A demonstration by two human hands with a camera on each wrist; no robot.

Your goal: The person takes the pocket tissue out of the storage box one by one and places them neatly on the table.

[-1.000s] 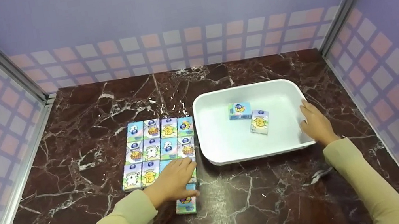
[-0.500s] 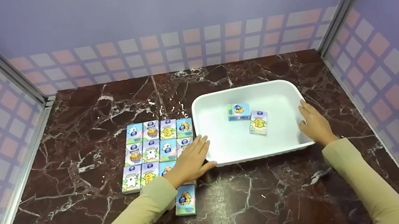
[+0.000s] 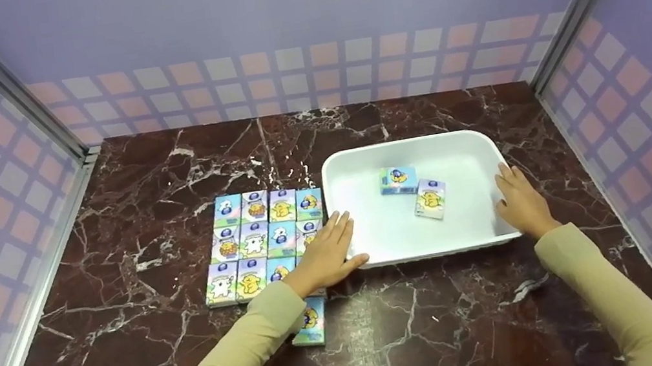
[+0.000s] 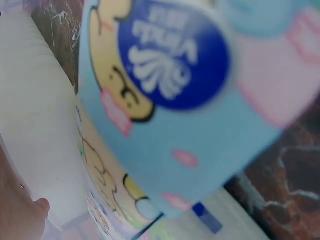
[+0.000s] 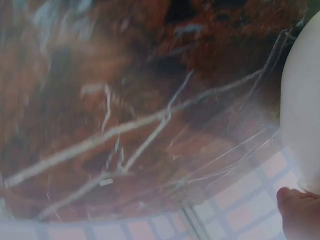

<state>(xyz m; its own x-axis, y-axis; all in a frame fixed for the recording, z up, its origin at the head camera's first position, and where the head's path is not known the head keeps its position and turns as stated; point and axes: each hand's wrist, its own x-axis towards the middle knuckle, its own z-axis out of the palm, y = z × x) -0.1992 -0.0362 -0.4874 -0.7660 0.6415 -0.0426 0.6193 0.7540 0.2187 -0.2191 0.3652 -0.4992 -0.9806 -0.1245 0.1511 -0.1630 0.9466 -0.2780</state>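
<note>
A white plastic basin (image 3: 387,237) stands on the marbled table, holding a blue tissue pack (image 3: 398,179) and a purple-white one (image 3: 431,198). My left hand (image 3: 326,255) lies with straight, spread fingers on the basin's left rim, its thumb at the front left corner. At the right wall, my right hand (image 3: 524,204) holds the rim, with the thumb on the inner side. Left of the basin, several cartoon-printed tissue packs (image 3: 254,240) lie in close rows; my left hand and sleeve partly cover them. One printed pack (image 4: 160,135) fills much of the left wrist view.
A single blue pack (image 3: 313,324) lies nearer the front, below the rows, partly under the left sleeve. Purple walls with a pink and white check band (image 3: 258,85) enclose the table (image 3: 465,318) at the back and both sides.
My left hand has left the tissue packs and moved right onto the basin's left rim. The right hand stays at the right rim, and the packs lie as before.
</note>
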